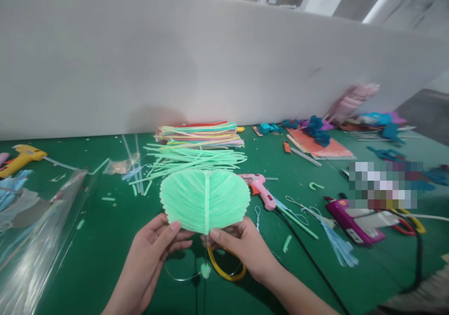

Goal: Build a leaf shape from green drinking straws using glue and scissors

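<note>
Left hand (150,247): lower left edge of the green leaf (226,200) is being pinched between thumb and fingers. Right hand (247,249): same leaf is being gripped along its lower edge, thumb just beside the midrib base. Leaf is being held up over the near middle of the green surface (105,245), broad ribbed face showing. Small green piece (206,271) is showing below it, in line with the midrib. Yellow loop (228,275) is being partly covered by the right hand; contact can't be told from this view. Green strips (196,156) are lying just behind the leaf, multicoloured bundle (203,135) beyond them. Pink glue gun (266,197) is being overlapped by the leaf's right edge. Purple tool (345,219) is lying farther right, yellow glue gun (26,158) far left.
</note>
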